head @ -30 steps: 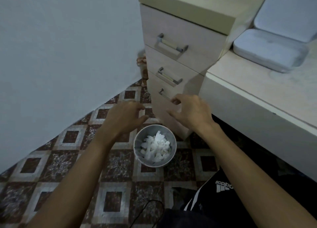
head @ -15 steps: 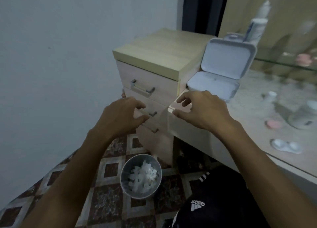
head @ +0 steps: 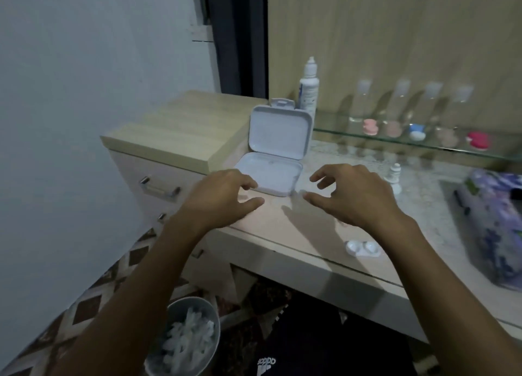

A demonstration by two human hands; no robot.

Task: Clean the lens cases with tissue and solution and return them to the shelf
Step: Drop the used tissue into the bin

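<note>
Left hand [head: 223, 197] and right hand [head: 353, 197] hover loosely spread, holding nothing, over the pale desk's front edge [head: 282, 234], flanking the open white hinged plastic box [head: 271, 163].

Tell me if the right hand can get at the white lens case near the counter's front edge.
Probably yes: the white lens case lies uncovered beside the right hand wrist, nothing between them, and the hand holds nothing.

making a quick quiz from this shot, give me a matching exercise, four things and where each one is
Things:
1. white box
2. clear lens case
3. bin of tissues
4. red lens case

Places:
a. on the floor under the counter
b. on the glass shelf
c. open, beside the drawer unit
d. near the counter's front edge, under the right forearm

Pairs: 1-c, 2-d, 3-a, 4-b
</note>
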